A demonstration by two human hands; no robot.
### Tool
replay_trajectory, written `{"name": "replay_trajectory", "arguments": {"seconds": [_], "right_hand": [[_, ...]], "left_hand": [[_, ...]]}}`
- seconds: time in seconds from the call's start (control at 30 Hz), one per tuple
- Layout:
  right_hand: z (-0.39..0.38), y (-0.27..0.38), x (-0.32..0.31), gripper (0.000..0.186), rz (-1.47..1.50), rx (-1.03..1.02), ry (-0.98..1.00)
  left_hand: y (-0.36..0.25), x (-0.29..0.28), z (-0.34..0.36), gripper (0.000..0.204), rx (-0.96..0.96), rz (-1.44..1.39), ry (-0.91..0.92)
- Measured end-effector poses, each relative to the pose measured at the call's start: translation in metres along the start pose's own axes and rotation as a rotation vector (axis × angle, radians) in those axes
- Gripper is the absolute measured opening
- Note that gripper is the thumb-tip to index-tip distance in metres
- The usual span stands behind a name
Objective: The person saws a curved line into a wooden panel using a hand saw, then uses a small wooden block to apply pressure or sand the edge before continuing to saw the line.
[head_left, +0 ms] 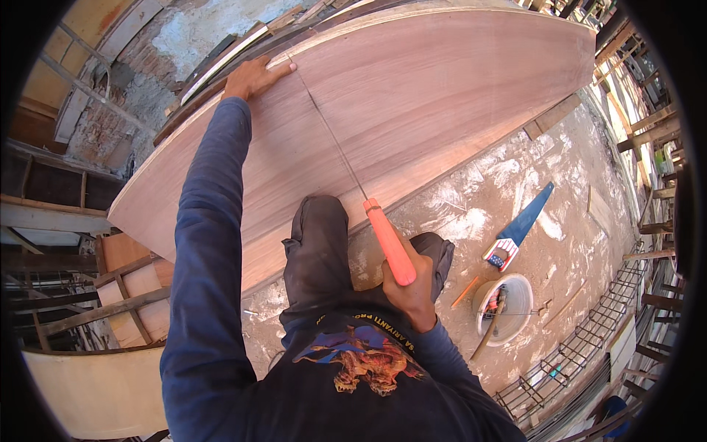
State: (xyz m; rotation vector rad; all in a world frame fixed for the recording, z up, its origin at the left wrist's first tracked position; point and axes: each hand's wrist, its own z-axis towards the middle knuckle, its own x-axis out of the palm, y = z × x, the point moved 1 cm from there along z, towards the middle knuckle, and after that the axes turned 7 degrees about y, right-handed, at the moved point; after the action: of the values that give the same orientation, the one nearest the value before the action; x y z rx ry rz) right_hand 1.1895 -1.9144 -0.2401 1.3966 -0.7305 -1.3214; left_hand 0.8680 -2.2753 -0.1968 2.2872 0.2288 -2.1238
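A large plywood board point(449, 81) lies slanted across the view, with my knee against it. My left hand point(258, 77) grips its far edge, thumb beside the upper end of a thin saw blade point(324, 121). The blade crosses the board from that edge down toward me. My right hand point(412, 295) is closed on the saw's orange handle point(383, 228), below the board's near edge.
On the dusty floor point(471, 206) at right lie a blue handsaw point(530, 210) and a white bucket point(523, 317) holding tools. A steel rebar cage point(589, 324) lies beyond. Timber frames point(125, 295) and a broken brick wall point(140, 74) are at left.
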Motion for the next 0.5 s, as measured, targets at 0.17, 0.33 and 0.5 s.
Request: {"name": "replay_trajectory", "arguments": {"seconds": [0.17,0.33,0.5], "right_hand": [[0.102,-0.002,0.03,0.048,0.092,-0.026,-0.071],[0.057,-0.017,0.031,0.049,0.055,-0.092,-0.12],[0.016,-0.033,0.019,0.048,-0.082,-0.124,-0.1]], "left_hand": [[-0.004,-0.005,0.001,0.109,0.006,-0.017,0.039],[0.0,0.001,0.015,0.111,-0.082,0.003,0.062],[0.01,0.014,0.034,0.112,-0.043,-0.053,0.024]]}}
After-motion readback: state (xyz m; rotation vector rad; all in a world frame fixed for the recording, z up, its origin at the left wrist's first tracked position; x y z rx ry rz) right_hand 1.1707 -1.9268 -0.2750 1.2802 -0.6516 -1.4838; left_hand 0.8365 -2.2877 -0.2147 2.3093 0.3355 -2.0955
